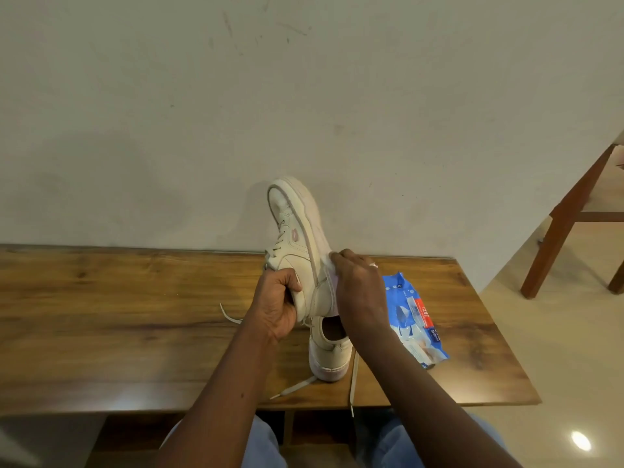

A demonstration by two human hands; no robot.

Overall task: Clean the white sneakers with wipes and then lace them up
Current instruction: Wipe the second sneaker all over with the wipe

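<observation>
Above the wooden bench [118, 315], near its right end, the raised sneaker [297, 231] stands toe-up and heel-down, its sole side turned to the right. The second sneaker [329, 359] sits on the bench directly below it with its heel toward the camera, loose laces [293, 388] trailing beside it. A blue pack of wipes [415, 319] lies just to the right.

The shoe looks light, with a stiff sole and a smooth upper that probably turns slick once damp. The firm heel and collar are the best place to hold it. The left hand [275, 305] does that, its fingers curled tightly around the heel end and the forearm angled up from below. The right hand [358, 285] bunches a limp white wipe [329, 265] in curled fingers and presses it against the midsole edge, wrist bent inward.
</observation>
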